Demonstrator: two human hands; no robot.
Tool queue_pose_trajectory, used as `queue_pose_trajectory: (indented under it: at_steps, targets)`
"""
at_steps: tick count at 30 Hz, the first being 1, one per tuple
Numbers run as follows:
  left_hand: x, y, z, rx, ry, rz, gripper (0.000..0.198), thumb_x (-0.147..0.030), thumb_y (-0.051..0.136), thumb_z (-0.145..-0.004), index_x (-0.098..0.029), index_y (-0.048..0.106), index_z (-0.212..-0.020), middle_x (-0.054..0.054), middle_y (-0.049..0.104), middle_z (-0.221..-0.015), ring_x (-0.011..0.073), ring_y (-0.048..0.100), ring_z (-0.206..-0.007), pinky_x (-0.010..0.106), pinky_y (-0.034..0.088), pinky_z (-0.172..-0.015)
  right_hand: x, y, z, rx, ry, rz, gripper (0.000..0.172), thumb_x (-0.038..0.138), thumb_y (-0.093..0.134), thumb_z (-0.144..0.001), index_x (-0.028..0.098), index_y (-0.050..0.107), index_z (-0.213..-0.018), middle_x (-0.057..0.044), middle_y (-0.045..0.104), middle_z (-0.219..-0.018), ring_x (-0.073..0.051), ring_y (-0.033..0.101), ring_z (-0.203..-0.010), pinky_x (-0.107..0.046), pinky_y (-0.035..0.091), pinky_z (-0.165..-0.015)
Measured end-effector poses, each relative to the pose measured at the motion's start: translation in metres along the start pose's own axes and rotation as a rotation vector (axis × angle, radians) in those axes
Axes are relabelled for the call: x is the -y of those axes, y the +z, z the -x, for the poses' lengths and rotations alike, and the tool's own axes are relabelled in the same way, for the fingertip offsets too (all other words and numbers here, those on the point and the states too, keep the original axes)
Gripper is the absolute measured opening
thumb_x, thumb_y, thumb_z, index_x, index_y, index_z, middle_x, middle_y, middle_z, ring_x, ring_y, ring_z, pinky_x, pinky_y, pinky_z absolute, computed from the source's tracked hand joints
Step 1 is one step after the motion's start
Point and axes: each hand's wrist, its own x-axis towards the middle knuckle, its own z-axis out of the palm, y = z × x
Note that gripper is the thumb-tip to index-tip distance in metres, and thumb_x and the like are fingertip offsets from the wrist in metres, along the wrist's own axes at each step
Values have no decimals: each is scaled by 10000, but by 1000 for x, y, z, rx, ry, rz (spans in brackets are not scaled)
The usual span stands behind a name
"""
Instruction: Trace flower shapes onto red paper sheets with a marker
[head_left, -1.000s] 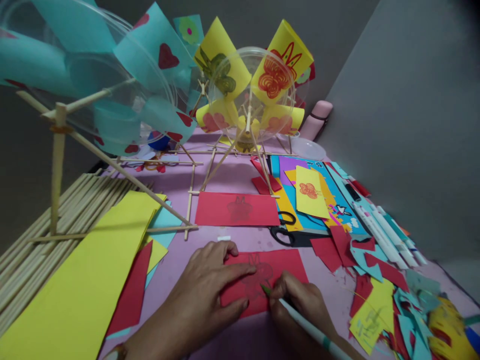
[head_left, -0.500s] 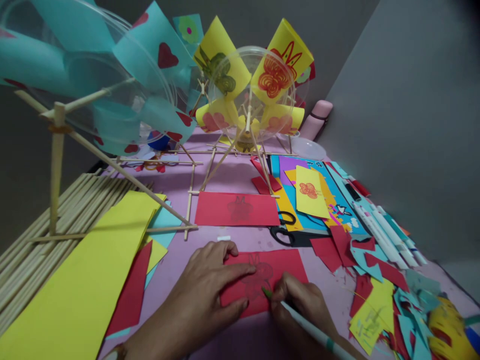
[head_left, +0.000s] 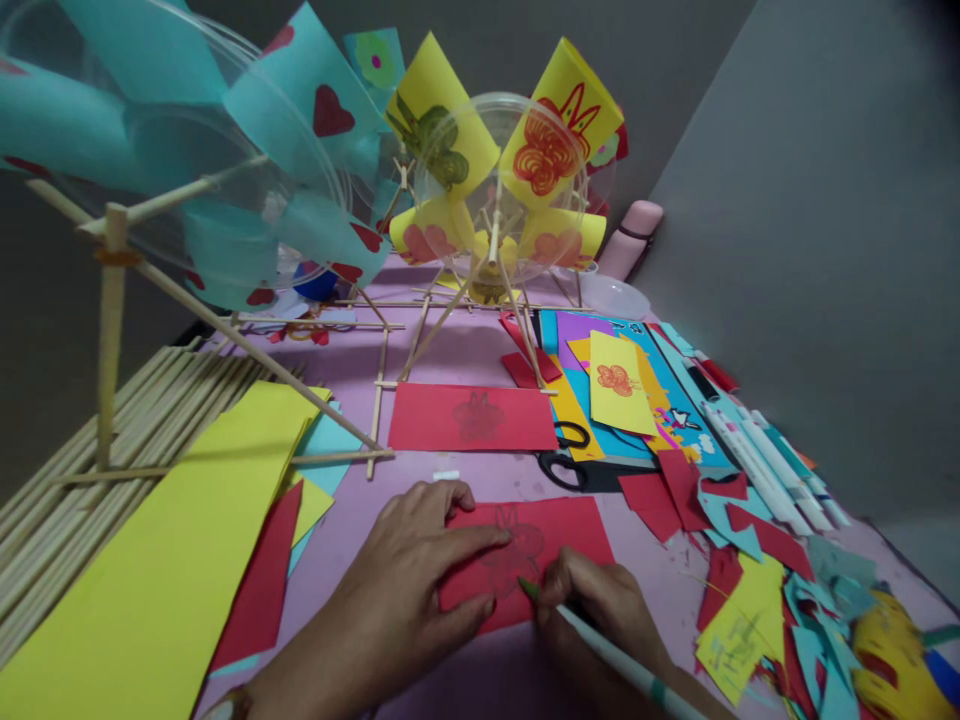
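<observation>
A red paper card [head_left: 579, 530] lies on the pink tabletop, with a dark butterfly drawing [head_left: 517, 545] on it. My left hand [head_left: 409, 580] rests over the card's left side, fingers apart and pressing it flat. In my right hand [head_left: 600, 610] is a white felt-tip marker [head_left: 626, 662], its green tip at the lower part of the drawing. Just beyond lies a second red card [head_left: 427, 415] bearing a similar butterfly. A yellow card [head_left: 616, 385] with a red butterfly sits farther right.
Wooden-stick frames carry a wheel with yellow paper [head_left: 544, 150] and one with blue paper [head_left: 292, 100]. Black-handled scissors [head_left: 564, 470] lie behind my right hand. Paper scraps [head_left: 742, 620] and several markers [head_left: 757, 470] cover the right. Yellow sheets [head_left: 165, 550] and wooden sticks [head_left: 97, 430] lie left.
The marker's tip has shifted slightly left on the drawing, along with my right hand. My left hand stays in place on the red card.
</observation>
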Motion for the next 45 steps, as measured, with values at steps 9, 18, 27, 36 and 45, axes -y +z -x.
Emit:
queue_pose_trajectory:
  at_steps: [9, 18, 27, 36, 45]
  targets:
    - [1, 1, 0, 6, -1, 8, 504, -265, 642, -750, -404, 541, -1224, 46, 446, -1241, 302, 392, -1138, 486, 342, -922, 6, 0, -1, -20, 78, -27, 135, 221, 415, -775, 234, 391, -643, 84, 308, -488, -87, 265, -398, -203, 203, -365]
    - [1, 2, -1, -18, 16, 8, 501, -244, 645, -737, -396, 551, -1205, 41, 448, -1209, 290, 404, -1104, 466, 357, -895, 6, 1, -5, 18, -26, 61, 138, 128, 394, -737, 235, 376, -652, 97, 312, -493, -73, 280, -388, -184, 220, -374]
    - [1, 0, -2, -22, 20, 19, 487, -253, 649, -741, -391, 558, -1199, 40, 458, -1209, 287, 407, -1115, 460, 359, -902, 1, 1, -4, 33, -78, 101, 177, 126, 421, -740, 237, 363, -615, 97, 325, -495, -71, 292, -376, -186, 220, -369]
    - [0, 0, -1, -6, 3, 12, 496, -266, 649, -743, -398, 553, -1211, 42, 465, -1214, 292, 410, -1116, 467, 360, -904, 2, 0, -1, 1, 13, -27, 159, 156, 416, -741, 231, 386, -605, 90, 326, -489, -80, 289, -392, -199, 221, -384]
    - [1, 1, -2, -26, 16, 4, 505, -249, 661, -733, -397, 559, -1205, 41, 468, -1217, 288, 413, -1110, 466, 363, -906, 6, 2, -3, -39, 29, 64, 151, 196, 398, -773, 238, 374, -630, 89, 301, -477, -91, 262, -381, -209, 197, -372]
